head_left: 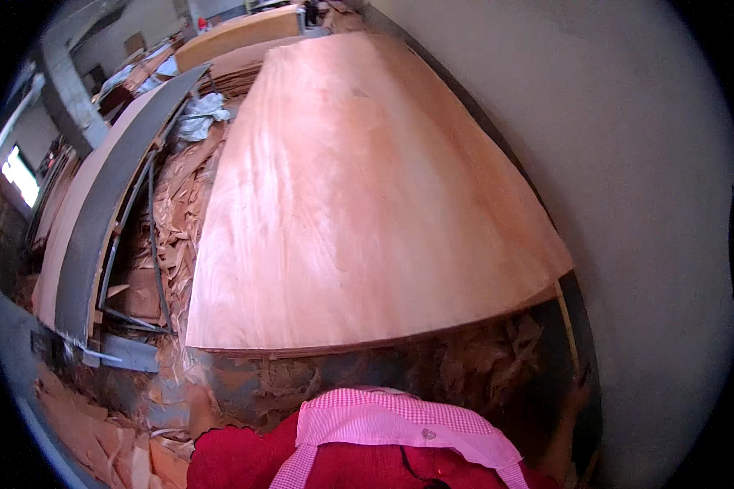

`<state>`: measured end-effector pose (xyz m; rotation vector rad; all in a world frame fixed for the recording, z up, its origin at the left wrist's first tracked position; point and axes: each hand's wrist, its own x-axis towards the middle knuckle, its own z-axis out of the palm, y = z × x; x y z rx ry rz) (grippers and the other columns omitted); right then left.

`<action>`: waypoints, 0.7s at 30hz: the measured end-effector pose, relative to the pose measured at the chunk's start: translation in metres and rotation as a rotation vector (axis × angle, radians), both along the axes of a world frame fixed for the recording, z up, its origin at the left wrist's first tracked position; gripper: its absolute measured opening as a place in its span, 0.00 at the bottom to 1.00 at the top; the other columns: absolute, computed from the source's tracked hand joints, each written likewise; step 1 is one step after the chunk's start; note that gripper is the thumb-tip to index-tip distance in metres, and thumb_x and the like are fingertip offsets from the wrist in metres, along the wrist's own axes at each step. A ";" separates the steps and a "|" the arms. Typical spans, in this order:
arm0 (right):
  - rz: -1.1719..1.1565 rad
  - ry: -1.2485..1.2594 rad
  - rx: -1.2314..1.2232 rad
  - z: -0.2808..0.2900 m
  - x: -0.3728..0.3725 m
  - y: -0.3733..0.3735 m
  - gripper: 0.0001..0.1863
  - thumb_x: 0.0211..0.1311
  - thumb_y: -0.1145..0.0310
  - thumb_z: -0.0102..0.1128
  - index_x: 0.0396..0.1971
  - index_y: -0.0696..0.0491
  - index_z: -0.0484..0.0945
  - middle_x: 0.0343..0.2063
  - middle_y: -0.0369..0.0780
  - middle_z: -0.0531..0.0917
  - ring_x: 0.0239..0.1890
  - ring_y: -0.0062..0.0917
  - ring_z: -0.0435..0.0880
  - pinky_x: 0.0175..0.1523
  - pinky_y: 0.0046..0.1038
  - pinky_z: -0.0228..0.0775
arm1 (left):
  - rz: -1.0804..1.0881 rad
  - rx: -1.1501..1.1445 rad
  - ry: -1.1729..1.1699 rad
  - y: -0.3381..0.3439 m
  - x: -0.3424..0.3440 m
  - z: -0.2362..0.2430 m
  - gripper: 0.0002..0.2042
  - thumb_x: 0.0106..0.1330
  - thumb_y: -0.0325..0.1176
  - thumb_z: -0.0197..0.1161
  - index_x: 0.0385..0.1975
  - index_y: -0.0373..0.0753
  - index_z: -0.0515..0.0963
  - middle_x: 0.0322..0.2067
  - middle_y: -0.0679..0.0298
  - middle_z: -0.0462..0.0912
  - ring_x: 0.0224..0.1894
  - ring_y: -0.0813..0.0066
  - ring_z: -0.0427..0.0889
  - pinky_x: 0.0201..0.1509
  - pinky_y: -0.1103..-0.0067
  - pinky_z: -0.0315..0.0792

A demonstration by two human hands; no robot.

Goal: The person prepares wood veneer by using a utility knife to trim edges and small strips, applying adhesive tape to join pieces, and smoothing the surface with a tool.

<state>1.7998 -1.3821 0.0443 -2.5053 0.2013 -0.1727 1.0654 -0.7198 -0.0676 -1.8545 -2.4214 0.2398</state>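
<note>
Right hand (pixel 577 394) is low by the near right corner of the stack (pixel 359 204), at a thin stick (pixel 568 326); too dim to tell whether fingers close on it. Left hand (pixel 199 401) is blurred, below the stack's near left corner; can't tell if it's curled or spread. Stack of thin wood sheets lies straight ahead. Stick's top end is near the stack's edge, so a sideways push could snag and split sheets. Wall (pixel 628 163) right of the stack leaves little elbow room; knuckles could scrape. Scraps (pixel 179 208) left of the stack could slide underfoot.
</note>
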 end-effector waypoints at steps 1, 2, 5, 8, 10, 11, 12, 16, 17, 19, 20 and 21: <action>0.021 -0.064 0.052 -0.003 0.004 -0.004 0.27 0.57 0.50 0.51 0.46 0.58 0.70 0.36 0.44 0.78 0.33 0.30 0.76 0.35 0.28 0.69 | -0.099 -0.088 0.116 -0.008 -0.013 -0.009 0.19 0.57 0.42 0.51 0.47 0.40 0.72 0.39 0.53 0.77 0.39 0.58 0.77 0.42 0.67 0.71; 0.038 -0.128 0.070 -0.001 0.000 -0.003 0.27 0.56 0.49 0.51 0.45 0.57 0.72 0.37 0.47 0.78 0.35 0.37 0.76 0.38 0.33 0.67 | -0.209 -0.166 0.237 -0.016 -0.027 -0.016 0.18 0.57 0.41 0.50 0.45 0.40 0.73 0.37 0.54 0.78 0.38 0.59 0.78 0.41 0.67 0.71; -0.044 0.109 -0.228 0.054 -0.023 0.106 0.29 0.54 0.46 0.51 0.45 0.56 0.73 0.38 0.49 0.78 0.39 0.44 0.77 0.42 0.37 0.67 | -0.150 -0.484 -0.091 -0.039 -0.045 -0.029 0.17 0.54 0.40 0.53 0.41 0.38 0.75 0.38 0.50 0.77 0.40 0.54 0.76 0.43 0.65 0.69; 0.056 0.032 -0.345 0.080 -0.061 0.206 0.32 0.53 0.42 0.49 0.45 0.57 0.73 0.39 0.48 0.78 0.40 0.44 0.77 0.43 0.37 0.67 | -0.514 -0.646 -0.348 -0.054 0.006 0.001 0.11 0.51 0.36 0.55 0.31 0.39 0.78 0.35 0.50 0.77 0.37 0.50 0.76 0.39 0.62 0.69; 0.343 -0.162 -0.404 0.022 -0.040 0.247 0.30 0.56 0.46 0.49 0.51 0.53 0.66 0.41 0.50 0.76 0.42 0.40 0.76 0.43 0.35 0.68 | -0.838 -0.645 -0.486 -0.050 0.002 0.006 0.11 0.50 0.37 0.54 0.30 0.38 0.75 0.31 0.52 0.77 0.34 0.51 0.76 0.36 0.62 0.70; 0.474 -0.165 -0.323 -0.013 -0.043 0.271 0.28 0.57 0.49 0.50 0.51 0.52 0.64 0.39 0.49 0.75 0.40 0.36 0.75 0.40 0.33 0.68 | -0.791 -0.612 -0.560 -0.048 -0.010 -0.001 0.10 0.52 0.36 0.52 0.29 0.39 0.74 0.31 0.52 0.77 0.34 0.53 0.76 0.36 0.63 0.70; 0.606 -0.165 -0.247 -0.044 -0.045 0.297 0.26 0.58 0.52 0.51 0.51 0.51 0.62 0.37 0.48 0.74 0.37 0.32 0.74 0.37 0.30 0.68 | -0.965 -0.503 -0.638 -0.053 -0.017 0.002 0.09 0.54 0.35 0.50 0.29 0.38 0.74 0.32 0.52 0.77 0.34 0.52 0.76 0.36 0.63 0.70; 0.769 0.360 0.623 -0.029 -0.216 0.524 0.14 0.56 0.56 0.56 0.29 0.53 0.73 0.14 0.31 0.70 0.13 0.15 0.65 0.17 0.18 0.55 | -0.817 -0.457 -0.544 -0.055 -0.110 0.029 0.08 0.54 0.34 0.52 0.22 0.38 0.76 0.25 0.51 0.77 0.31 0.51 0.77 0.34 0.64 0.71; 0.786 0.493 0.718 -0.006 -0.289 0.574 0.10 0.57 0.59 0.56 0.27 0.51 0.72 0.12 0.28 0.65 0.10 0.12 0.59 0.14 0.16 0.49 | -0.828 -0.430 -0.524 -0.054 -0.132 0.027 0.08 0.54 0.34 0.52 0.21 0.38 0.76 0.24 0.51 0.77 0.31 0.51 0.77 0.33 0.64 0.71; 0.880 0.709 0.785 0.024 -0.381 0.654 0.09 0.56 0.62 0.56 0.28 0.52 0.73 0.11 0.28 0.65 0.09 0.12 0.60 0.14 0.16 0.48 | -0.716 -0.359 -0.656 -0.041 -0.163 0.051 0.08 0.54 0.34 0.53 0.23 0.37 0.75 0.26 0.53 0.77 0.32 0.54 0.77 0.33 0.66 0.70; 0.902 0.776 0.783 0.032 -0.430 0.688 0.09 0.56 0.63 0.57 0.27 0.52 0.72 0.11 0.28 0.64 0.09 0.12 0.59 0.13 0.16 0.48 | -0.664 -0.294 -0.726 -0.036 -0.186 0.057 0.07 0.54 0.33 0.53 0.24 0.36 0.74 0.26 0.53 0.77 0.32 0.54 0.76 0.34 0.66 0.70; 0.923 0.839 0.782 0.040 -0.478 0.723 0.08 0.55 0.63 0.57 0.25 0.51 0.72 0.11 0.28 0.64 0.09 0.12 0.59 0.13 0.16 0.48 | -0.616 -0.225 -0.795 -0.029 -0.210 0.064 0.07 0.54 0.33 0.53 0.24 0.36 0.74 0.27 0.53 0.77 0.33 0.54 0.76 0.34 0.67 0.70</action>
